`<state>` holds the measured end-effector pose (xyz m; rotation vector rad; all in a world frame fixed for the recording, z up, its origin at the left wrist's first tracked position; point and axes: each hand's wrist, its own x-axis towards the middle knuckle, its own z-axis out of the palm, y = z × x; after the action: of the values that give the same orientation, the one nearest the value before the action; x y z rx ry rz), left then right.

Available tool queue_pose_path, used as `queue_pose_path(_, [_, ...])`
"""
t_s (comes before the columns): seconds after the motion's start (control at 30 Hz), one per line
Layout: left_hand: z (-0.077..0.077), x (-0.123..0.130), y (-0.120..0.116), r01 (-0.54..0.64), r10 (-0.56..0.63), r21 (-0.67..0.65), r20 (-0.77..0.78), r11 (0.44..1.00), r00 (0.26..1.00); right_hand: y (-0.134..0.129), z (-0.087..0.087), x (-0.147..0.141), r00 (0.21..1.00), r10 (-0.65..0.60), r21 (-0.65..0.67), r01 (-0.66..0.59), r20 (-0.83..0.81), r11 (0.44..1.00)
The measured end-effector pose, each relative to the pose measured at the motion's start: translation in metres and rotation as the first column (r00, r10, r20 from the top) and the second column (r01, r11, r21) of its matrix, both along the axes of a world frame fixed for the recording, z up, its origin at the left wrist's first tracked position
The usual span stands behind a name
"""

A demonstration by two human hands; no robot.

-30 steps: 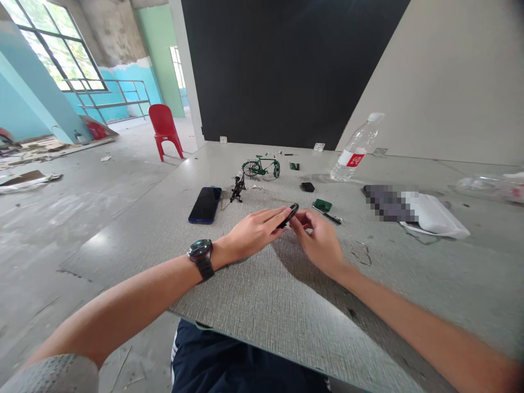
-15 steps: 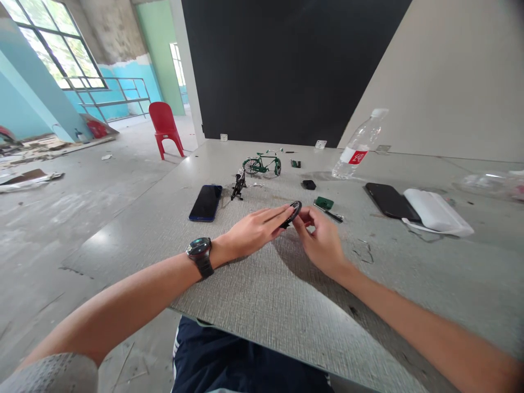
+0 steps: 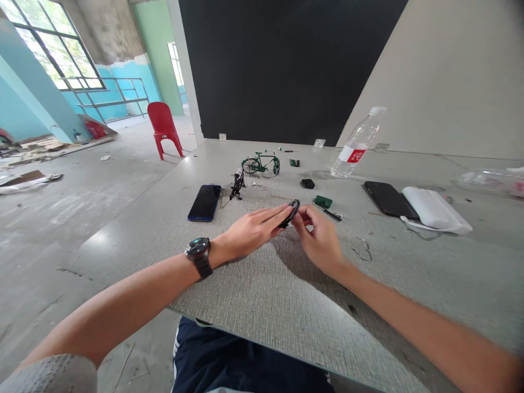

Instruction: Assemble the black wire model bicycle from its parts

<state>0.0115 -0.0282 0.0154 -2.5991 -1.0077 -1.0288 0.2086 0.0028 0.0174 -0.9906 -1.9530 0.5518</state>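
Note:
A small black toy bicycle wheel [image 3: 294, 208] stands tilted between my hands, low over the table. My left hand [image 3: 256, 228] has its fingers pressed together along the wheel's left face and grips it. From the other side, the thumb and fingertips of my right hand [image 3: 319, 236] pinch at the wheel's right edge; the exact contact is partly hidden. Beyond them stands a green model bicycle [image 3: 262, 164], with a black bicycle frame part [image 3: 237, 184] in front of it. Just past my right hand lie a green piece [image 3: 322, 201] and a thin dark tool [image 3: 333, 215].
A blue phone [image 3: 204, 203] lies at left. A black box-like piece [image 3: 308, 184] sits mid-table. On the right are a plastic bottle [image 3: 350, 150], a black phone [image 3: 388, 199], a white pouch [image 3: 436, 210] and a bent wire [image 3: 363, 251]. A red chair [image 3: 164, 125] stands beyond the table.
The view shifts very slightly. Both hands keep their places on the wheel, with no other clear difference.

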Motion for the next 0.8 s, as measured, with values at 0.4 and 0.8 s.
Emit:
queue_pose_path(0.4, [-0.0016,-0.0045,0.0039,0.133,-0.046,-0.255,0.321,0.958,0.946,-0.0065,0.004,-0.0013,0.999,0.032,-0.028,-0.031,0.041,0.999])
queue_pose_path(0.8, [0.0033,-0.0039,0.0014,0.14,0.015,-0.353,0.403,0.925,0.915,-0.0092,0.0041,-0.0011,1.0,0.02,0.024,-0.02,0.019,1.0])
